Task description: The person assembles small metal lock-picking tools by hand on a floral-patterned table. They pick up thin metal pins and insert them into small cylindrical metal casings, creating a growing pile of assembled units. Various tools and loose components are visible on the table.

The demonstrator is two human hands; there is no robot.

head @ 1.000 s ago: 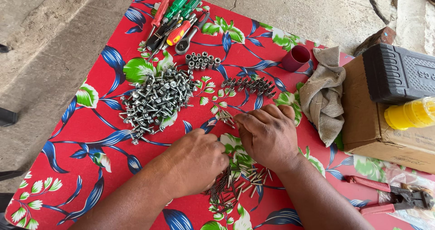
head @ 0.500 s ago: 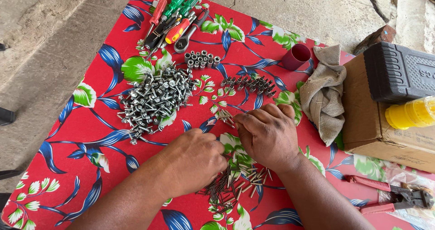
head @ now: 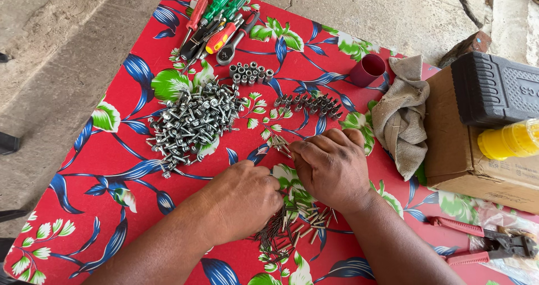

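A: What covers the tabletop point(head: 84, 206)?

B: A red cloth with blue and green flowers point(head: 314, 55). At three o'clock a cardboard box point(head: 449, 145) carries a black case point(head: 494, 94) and a yellow bottle point(head: 508, 140). A beige rag point(head: 401, 116) lies just left of the box, with a dark red cup point(head: 368, 70) at its eleven o'clock.

A: And the hands?

B: The left hand point(head: 244, 198) and right hand point(head: 331, 164) lie knuckles up at the middle, almost touching. Their fingers are curled down on the cloth; what they pinch, I cannot tell.

A: Where are the small pins?

B: The heap of thin dark pins and brass pieces point(head: 292, 231) lies at six o'clock of both hands, partly under the left fingers. A few loose pins point(head: 279, 145) sit at eleven o'clock of the right fingers, just beside them.

A: Other hardware?

B: A big pile of silver screws point(head: 191, 122) at ten o'clock, sockets point(head: 250, 72) above it, a row of dark bits point(head: 309, 102) at twelve, screwdrivers and a ratchet point(head: 219, 21) at the far edge, red-handled pliers point(head: 483, 243) at four o'clock.

A: Any change from a second ago?

B: Hardly any; both hands stay on the same spot and the piles lie as before.
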